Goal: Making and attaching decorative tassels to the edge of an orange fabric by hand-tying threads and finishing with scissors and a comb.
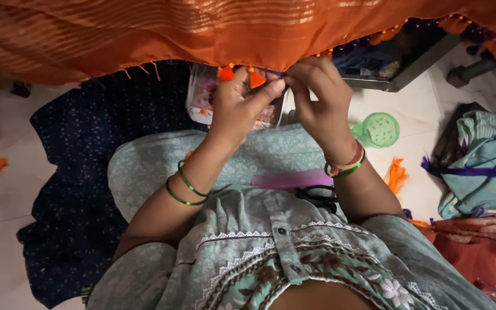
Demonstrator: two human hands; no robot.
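Head view: both raised hands, left hand (237, 106) and right hand (317, 97), pinch the orange cloth (202, 34) hem with fingers.

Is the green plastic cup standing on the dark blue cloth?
No, the green plastic cup rests on the pale floor by the right hand, away from the dark blue cloth.

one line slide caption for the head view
Both hands, left and right, pinch an orange tassel on the orange fabric's edge.
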